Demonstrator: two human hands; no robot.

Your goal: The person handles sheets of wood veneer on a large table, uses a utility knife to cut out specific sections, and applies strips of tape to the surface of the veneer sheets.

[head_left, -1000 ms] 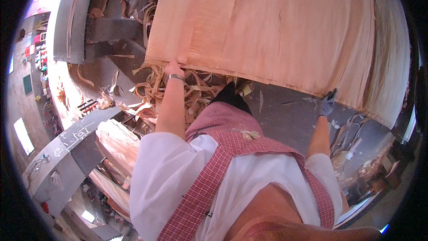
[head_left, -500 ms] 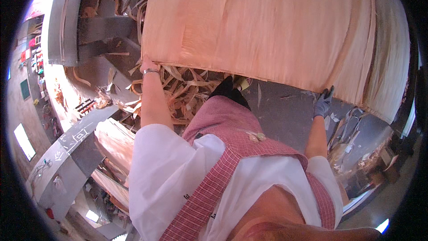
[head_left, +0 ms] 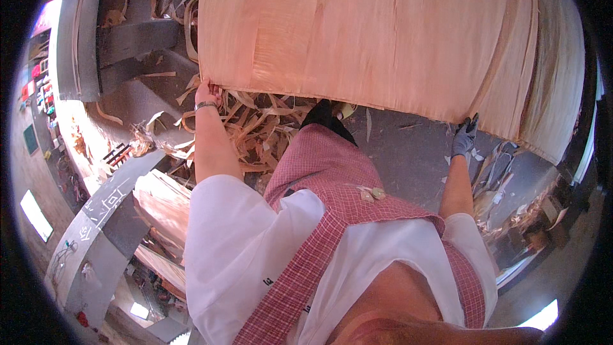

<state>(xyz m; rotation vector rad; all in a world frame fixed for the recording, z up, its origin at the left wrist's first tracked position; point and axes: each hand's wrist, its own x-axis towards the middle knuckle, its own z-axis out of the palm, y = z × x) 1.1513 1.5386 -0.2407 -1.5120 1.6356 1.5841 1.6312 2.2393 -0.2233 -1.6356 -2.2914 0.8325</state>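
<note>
Gloved right hand [head_left: 464, 137]: at the near edge, towards the right; cannot tell whether it pinches.
Bare left hand [head_left: 208, 93]: pinches the near left corner.
Veneer sheet [head_left: 357, 32]: stretches far beyond both hands; probably light, bendy, liable to split along the grain; best held wide apart along the near edge.

At the near edge of one stack of wood sheets [head_left: 364, 32] are two hands: one left hand [head_left: 208, 93] with one wristband [head_left: 205, 105], one right hand [head_left: 464, 138] with one grey glove [head_left: 461, 145]. On the stack's near side are one checked apron [head_left: 325, 166] and many wood strips [head_left: 252, 129], too tangled to count
</note>
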